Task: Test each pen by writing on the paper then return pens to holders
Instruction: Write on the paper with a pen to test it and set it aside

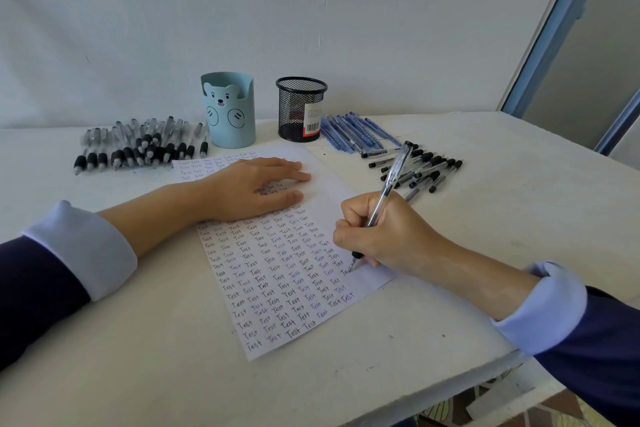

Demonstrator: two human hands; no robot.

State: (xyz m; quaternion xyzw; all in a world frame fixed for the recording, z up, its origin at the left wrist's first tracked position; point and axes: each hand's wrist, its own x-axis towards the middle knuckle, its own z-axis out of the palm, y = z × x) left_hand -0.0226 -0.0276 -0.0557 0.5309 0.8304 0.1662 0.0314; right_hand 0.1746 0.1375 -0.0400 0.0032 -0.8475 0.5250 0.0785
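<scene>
The paper (294, 270) lies mid-surface (519, 218), bare room toward its near edge. Left hand (252, 187) presses it flat, fingers straight; right hand (377, 236) grips the pen (388, 184), tip on the paper's right margin.

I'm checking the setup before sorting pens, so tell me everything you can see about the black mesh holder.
The black mesh holder is a round cup of wire mesh with a solid rim. A white barcode label with a red strip sits on its right front. It stands upright at the back of the table, right of the blue bear holder, not touching it. No pens stick out. Close on its right lie blue pens.
</scene>
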